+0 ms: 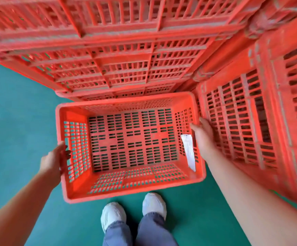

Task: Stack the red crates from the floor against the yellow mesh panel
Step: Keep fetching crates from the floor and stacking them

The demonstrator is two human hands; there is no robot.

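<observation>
An empty red slatted crate (76,192) sits upright in front of my feet, its open top facing me. My left hand (54,159) grips its left rim, fingers curled over the edge into the crate. My right hand (204,134) holds the right rim, thumb inside, fingers hidden outside the wall. A white paper label (188,150) hangs inside the right wall. Ahead rises a tall stack of red crates (119,55). The yellow mesh panel is not in view.
A second stack of red crates (261,110) stands close on the right, almost touching my right arm. The green floor (16,121) lies open to the left. My two white shoes (135,213) stand just behind the crate.
</observation>
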